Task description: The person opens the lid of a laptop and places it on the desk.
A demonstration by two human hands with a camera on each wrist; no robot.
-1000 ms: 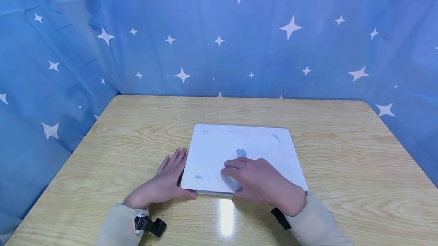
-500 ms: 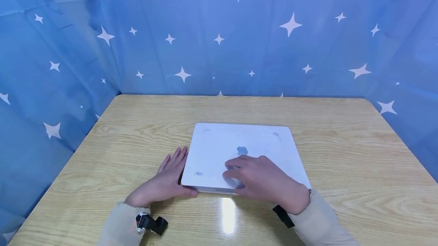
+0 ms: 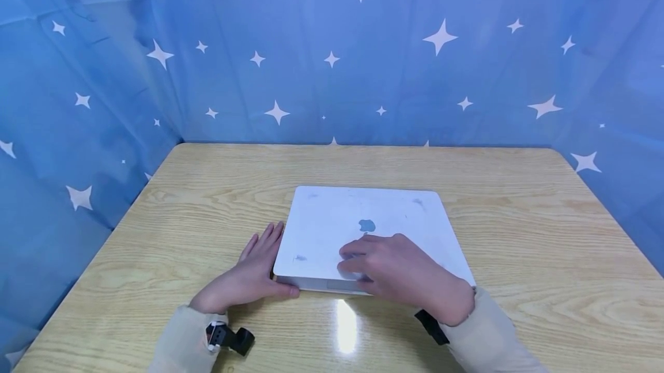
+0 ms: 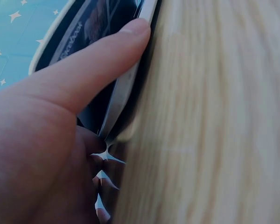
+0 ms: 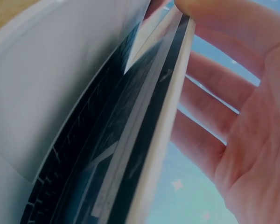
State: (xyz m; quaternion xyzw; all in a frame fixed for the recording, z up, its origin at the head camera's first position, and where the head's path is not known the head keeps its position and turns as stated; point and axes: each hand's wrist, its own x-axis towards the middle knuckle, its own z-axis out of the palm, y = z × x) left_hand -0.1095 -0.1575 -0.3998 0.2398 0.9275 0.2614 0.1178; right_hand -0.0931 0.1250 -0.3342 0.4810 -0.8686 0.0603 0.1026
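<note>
A silver laptop point(image 3: 327, 217) with an apple logo lies on the table, its lid raised a little at the front. My left hand point(image 3: 249, 281) lies along the laptop's left side, fingers straight, thumb touching the front edge of the base. That thumb point(image 4: 98, 65) crosses the gap between base and lid in the left wrist view. With my right hand point(image 3: 399, 272) I hold the lid's front edge, bent fingers above it. From the right wrist, the lid's edge point(image 5: 154, 149) stands apart from the dark keyboard point(image 5: 60, 149). In the head view, my right thumb is mostly hidden.
The light wooden table point(image 3: 155, 234) extends around the laptop on all sides. A blue star-patterned curtain point(image 3: 332, 27) hangs behind it and at the left and right. A small black device point(image 3: 236, 341) is strapped at the left wrist.
The lid's front edge has risen from nearly closed to a visible gap, with my right hand at it. My left hand keeps its place at the left corner.
</note>
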